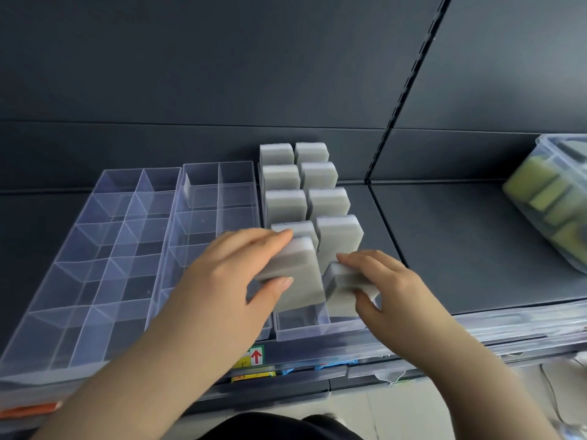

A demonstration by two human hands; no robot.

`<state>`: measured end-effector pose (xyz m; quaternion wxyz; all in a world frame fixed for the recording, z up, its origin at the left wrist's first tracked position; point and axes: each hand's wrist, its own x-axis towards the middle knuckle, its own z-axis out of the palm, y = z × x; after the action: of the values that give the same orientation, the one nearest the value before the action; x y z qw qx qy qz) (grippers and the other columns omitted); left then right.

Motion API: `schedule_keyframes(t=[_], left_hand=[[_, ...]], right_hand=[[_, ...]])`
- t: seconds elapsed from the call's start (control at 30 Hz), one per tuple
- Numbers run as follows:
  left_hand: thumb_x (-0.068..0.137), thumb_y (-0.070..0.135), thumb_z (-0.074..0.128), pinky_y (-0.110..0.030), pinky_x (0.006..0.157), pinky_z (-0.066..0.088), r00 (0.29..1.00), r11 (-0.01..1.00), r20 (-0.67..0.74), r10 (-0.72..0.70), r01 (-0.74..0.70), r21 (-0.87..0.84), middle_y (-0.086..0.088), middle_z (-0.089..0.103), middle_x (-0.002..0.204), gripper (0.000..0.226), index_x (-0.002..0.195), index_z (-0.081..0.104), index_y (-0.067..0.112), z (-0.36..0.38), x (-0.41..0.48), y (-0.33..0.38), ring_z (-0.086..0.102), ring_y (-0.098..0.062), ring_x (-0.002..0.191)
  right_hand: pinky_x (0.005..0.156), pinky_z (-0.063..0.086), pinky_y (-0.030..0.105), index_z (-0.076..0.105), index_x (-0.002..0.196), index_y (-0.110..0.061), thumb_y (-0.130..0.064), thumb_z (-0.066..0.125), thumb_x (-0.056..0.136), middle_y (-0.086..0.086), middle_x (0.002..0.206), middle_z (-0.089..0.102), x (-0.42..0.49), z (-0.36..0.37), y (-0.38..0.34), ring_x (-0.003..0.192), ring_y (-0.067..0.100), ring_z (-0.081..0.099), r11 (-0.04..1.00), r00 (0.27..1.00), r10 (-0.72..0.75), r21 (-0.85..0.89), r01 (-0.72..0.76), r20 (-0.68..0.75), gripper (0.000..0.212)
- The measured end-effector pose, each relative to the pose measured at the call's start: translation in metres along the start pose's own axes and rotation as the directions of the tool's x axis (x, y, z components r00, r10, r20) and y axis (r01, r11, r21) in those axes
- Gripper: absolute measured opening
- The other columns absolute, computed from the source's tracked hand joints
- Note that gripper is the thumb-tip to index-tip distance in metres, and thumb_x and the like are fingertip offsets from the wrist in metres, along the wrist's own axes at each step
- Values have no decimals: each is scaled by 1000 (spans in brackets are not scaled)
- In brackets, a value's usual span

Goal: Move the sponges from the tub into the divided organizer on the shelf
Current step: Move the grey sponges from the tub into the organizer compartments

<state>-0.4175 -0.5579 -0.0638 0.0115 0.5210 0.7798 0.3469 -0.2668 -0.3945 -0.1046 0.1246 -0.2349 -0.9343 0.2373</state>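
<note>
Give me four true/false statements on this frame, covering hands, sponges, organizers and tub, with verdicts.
1. The left hand grips a grey sponge and the right hand grips a second grey sponge. True.
2. The stored sponges in the right organizer lie flat. False: they stand on edge in two columns.
3. The leftmost organizer and the middle organizer are packed with sponges. False: no sponge shows in their compartments.
4. The tub at the far right holds yellow-green sponges. True.
</note>
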Motion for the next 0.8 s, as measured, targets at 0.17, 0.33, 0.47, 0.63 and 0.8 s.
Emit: schedule_keyframes(t=[0.17,0.33,0.47,0.63,0.8], left_hand=[[71,13,78,2,92,19,999,1000,50,-10,10,-1,15,52,107,47,116,64,15,12,0,0,45,-1,101],[65,10,82,-6,89,32,996,999,89,-8,4,54,8,62,104,51,113,66,17,25,-1,-3,46,-4,99],[68,15,80,-9,85,28,990,998,132,-49,43,47,12,61,105,49,114,66,22,30,0,-6,51,-2,98],[78,22,72,1,82,18,980,997,190,-56,43,68,14,57,115,45,122,60,27,40,0,-7,47,-3,106],[81,21,70,-12,90,24,978,992,202,-50,26,123,10,58,118,47,126,57,23,48,-1,-8,48,-9,111]], right_hand=[[94,37,14,55,122,-30,-1,56,80,-23,116,49,2,0,4,111,5,50,999,1000,-14,42,14,0,51],[94,34,7,60,117,-29,5,55,78,-30,111,48,2,-3,6,109,0,51,993,1000,-28,117,28,-1,52],[94,32,4,61,115,-27,7,56,77,-36,111,45,2,-3,6,106,-4,49,990,999,-37,133,37,-8,52],[95,32,5,62,116,-26,8,56,77,-35,111,45,2,-3,5,106,-4,49,989,999,-32,146,34,-16,52],[93,30,2,62,116,-24,9,57,78,-30,110,48,2,-5,4,107,-7,48,985,1000,-24,170,27,-19,51]])
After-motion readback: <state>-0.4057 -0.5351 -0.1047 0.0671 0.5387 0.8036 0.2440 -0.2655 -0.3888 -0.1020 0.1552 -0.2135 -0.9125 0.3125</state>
